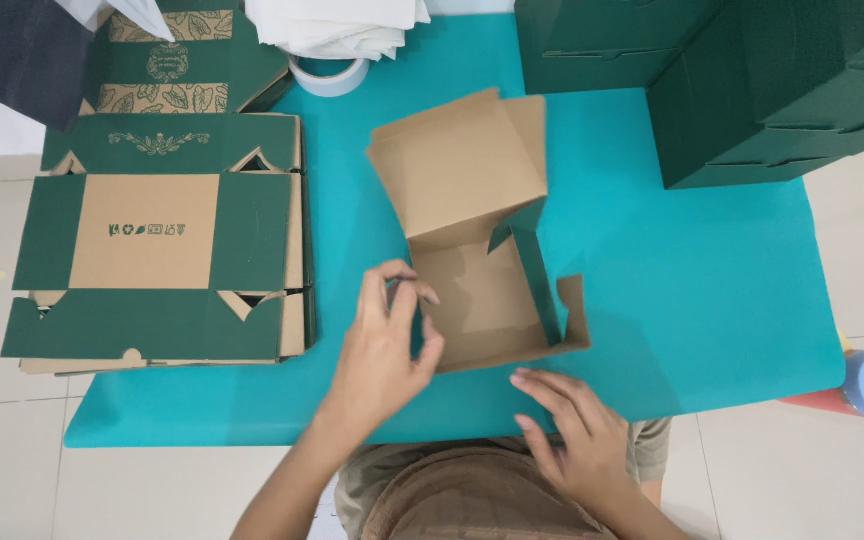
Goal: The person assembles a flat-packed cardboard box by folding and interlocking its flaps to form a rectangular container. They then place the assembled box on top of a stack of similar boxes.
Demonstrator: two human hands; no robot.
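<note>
One teal surface carries everything; finished green boxes fill its far right corner, flat green blanks overhang its left edge. Mid-surface, near the front edge, sits my half-folded box. My left hand pinches its left flap; my right hand rests with loose fingers at the front edge, grasping nothing.

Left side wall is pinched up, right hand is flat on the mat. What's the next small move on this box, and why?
Probably bring the right hand to the front flap of the cardboard box and fold it upright. The left hand already pinches the left wall, the green right wall stands, yet that flap lies outward and the right hand rests idle on the teal mat.
</note>
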